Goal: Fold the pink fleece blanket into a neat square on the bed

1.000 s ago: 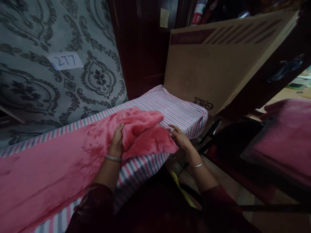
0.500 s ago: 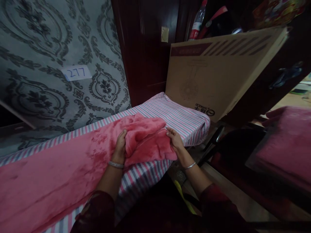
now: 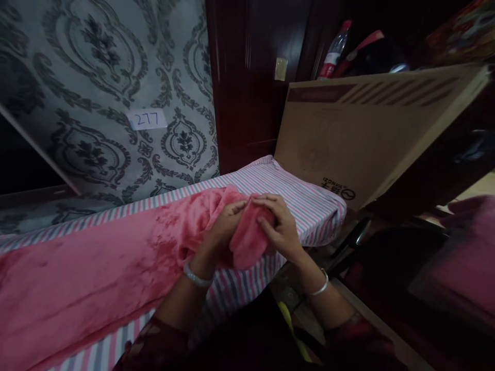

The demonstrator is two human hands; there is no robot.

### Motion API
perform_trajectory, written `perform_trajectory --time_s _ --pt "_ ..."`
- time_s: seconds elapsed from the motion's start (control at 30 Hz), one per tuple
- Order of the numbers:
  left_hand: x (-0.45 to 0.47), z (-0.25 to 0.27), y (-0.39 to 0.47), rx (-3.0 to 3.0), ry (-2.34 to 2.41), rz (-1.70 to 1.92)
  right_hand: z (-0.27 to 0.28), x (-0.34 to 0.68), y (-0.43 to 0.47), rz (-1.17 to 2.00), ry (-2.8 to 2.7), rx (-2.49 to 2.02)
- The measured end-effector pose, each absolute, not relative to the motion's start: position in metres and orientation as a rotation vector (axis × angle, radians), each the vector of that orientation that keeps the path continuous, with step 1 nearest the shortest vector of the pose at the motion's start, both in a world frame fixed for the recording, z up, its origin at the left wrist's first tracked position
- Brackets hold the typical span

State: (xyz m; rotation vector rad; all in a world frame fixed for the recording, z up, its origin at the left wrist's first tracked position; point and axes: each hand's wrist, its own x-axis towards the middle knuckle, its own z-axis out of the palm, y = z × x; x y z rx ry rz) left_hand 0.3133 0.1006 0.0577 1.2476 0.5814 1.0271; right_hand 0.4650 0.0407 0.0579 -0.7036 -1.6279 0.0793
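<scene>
The pink blanket point(image 3: 93, 278) lies along the striped cloth point(image 3: 301, 198), spread fairly flat on my left and bunched into folds at its right end, where I have it. My left hand point(image 3: 228, 221) pinches the edge of the bunched end, fingers closed on the fabric. My right hand point(image 3: 281, 226) grips the same end from the other side, thumb bent over a raised flap and fingers curled round its top, so the flap sits between my two hands, whose fingertips nearly meet. I wear a bracelet on each wrist, and dark red sleeves cover my arms higher up.

The striped cloth shows past the blanket at the far end and along both long sides. Beyond it stands a patterned wall point(image 3: 96, 56) bearing a paper label point(image 3: 147, 119) marked 277, then a dark red door point(image 3: 251, 93) with a small pale plate point(image 3: 281, 69). A big cardboard box point(image 3: 348, 139) leans beside the cloth's far end, a bottle point(image 3: 333, 54) showing above its top edge. To my right lies another pink bundle point(image 3: 464, 263), blurred.
</scene>
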Motion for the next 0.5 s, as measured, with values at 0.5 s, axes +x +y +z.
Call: perform_trajectory --time_s 0.5 --pt "0.320 0.054 0.092 1.773 0.639 1.218 0.043 0.481 0.063 0.110 -1.589 -0.940"
